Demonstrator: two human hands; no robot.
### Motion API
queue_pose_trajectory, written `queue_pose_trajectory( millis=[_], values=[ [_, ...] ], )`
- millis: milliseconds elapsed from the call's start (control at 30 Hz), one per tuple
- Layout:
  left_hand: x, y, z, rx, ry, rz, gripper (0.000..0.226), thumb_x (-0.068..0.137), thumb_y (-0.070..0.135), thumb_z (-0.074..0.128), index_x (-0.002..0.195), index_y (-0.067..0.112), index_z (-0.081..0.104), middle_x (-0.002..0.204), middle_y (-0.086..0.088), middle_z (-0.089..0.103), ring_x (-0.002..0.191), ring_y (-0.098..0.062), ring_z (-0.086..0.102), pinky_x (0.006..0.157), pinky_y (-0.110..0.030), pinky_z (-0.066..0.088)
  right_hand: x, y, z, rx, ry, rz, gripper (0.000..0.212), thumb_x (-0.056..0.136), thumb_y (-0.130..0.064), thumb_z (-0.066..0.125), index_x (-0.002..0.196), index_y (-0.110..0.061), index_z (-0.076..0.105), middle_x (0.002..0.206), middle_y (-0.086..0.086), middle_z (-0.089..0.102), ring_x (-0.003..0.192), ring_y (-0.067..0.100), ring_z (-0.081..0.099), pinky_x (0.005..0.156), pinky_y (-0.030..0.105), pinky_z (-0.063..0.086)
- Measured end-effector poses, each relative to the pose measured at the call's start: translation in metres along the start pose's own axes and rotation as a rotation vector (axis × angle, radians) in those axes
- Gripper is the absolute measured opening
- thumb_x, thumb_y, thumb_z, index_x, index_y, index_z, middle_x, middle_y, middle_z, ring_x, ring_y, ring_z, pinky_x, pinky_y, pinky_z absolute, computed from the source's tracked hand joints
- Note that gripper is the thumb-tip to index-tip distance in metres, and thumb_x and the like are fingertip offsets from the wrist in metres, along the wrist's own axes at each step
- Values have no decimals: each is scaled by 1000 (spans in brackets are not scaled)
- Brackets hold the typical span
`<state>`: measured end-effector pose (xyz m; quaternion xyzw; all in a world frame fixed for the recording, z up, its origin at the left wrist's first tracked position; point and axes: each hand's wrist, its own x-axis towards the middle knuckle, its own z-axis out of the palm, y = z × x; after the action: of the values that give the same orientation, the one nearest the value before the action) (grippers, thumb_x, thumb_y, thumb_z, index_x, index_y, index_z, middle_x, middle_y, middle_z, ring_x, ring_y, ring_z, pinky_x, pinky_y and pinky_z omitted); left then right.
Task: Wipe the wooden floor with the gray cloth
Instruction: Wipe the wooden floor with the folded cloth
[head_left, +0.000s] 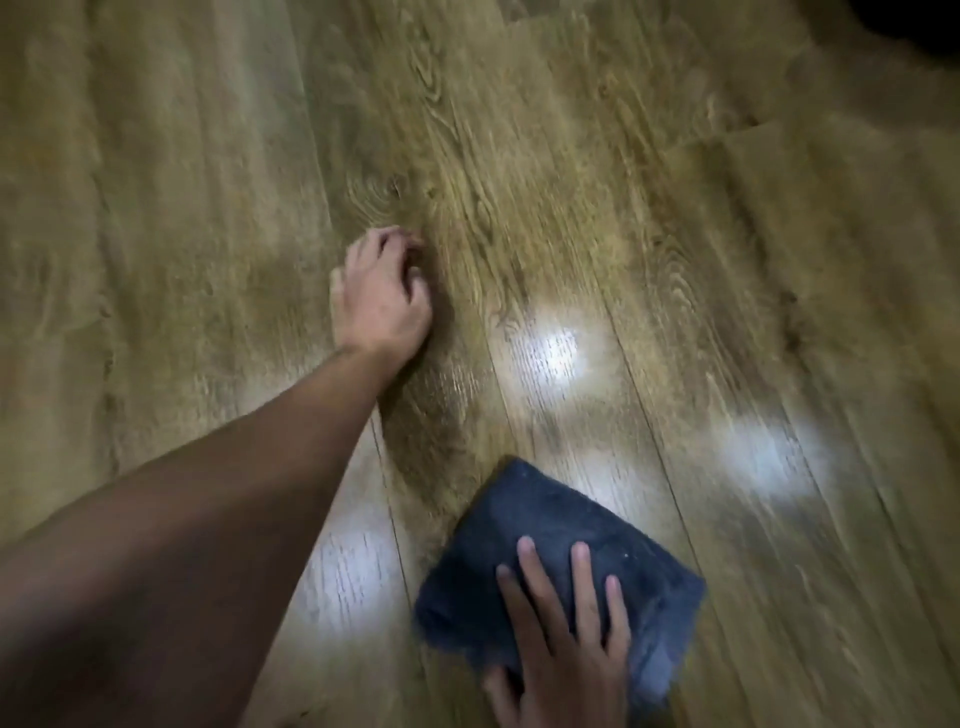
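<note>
Floor (597, 171): wooden planks with brown grain, filling the whole view; seams run from far left to near right; the picture is blurred towards the edges.
Light patches (550, 353): three pale glossy reflections on the planks, one at centre, one to the right, one near the left forearm.
Left forearm (171, 530): bare, reaching from the near left corner towards the middle of the floor.
Cloth (550, 525): gray, folded into a rough rectangle, lying flat on the floor at near centre-right, one corner pointing far-left; its surface looks fuzzy.
Right hand (563, 649): on the near part of the cloth, fingers straight and spread, pressing the cloth down onto the planks; nothing is gripped, and the wrist is cut off by the near edge.
Left hand (384, 296): planted on bare floor, left of and farther than the cloth, well apart from it; fingers curled under with the tips against the wood, holding nothing.
Dark shape (914, 26): far right corner, too dim to identify.
</note>
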<state>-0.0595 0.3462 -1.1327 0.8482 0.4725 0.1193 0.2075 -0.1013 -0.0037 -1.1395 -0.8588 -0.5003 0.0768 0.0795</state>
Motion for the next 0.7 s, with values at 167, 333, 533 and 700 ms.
queue_pose_trajectory(
  millis=[167, 333, 533, 700],
  values=[
    [-5, -37, 7, 15, 4, 163, 49, 89, 14, 44, 136, 16, 58, 152, -3, 47, 148, -22, 30, 112, -36, 22, 90, 19, -15, -11, -59, -131, 76, 70, -51, 56, 142, -28, 52, 161, -7, 31, 149, 35, 24, 117, 57, 20],
    [-4, -34, 6, 23, 37, 179, 49, 86, 12, 44, 133, 14, 59, 150, -2, 50, 147, -21, 34, 111, -38, 23, 241, 39, -24, 82, 13, 38, 69, 81, -50, 45, 146, -27, 46, 163, -9, 27, 153, 32, 13, 121, 54, 10],
    [-1, -34, 7, 40, 25, 158, 49, 88, 14, 47, 136, 15, 55, 152, 0, 47, 149, -16, 30, 116, -41, 22, 392, 58, -34, 88, 51, 142, 62, 89, -48, 43, 148, -28, 39, 164, -9, 22, 153, 30, 6, 122, 53, 4],
    [-1, -32, 8, 60, 14, 155, 50, 86, 19, 43, 134, 17, 57, 151, 1, 48, 149, -15, 29, 114, -38, 22, 403, 58, -33, 72, 92, 154, 60, 93, -46, 43, 149, -26, 38, 165, -7, 21, 153, 31, 6, 123, 53, 3]
  ],
)
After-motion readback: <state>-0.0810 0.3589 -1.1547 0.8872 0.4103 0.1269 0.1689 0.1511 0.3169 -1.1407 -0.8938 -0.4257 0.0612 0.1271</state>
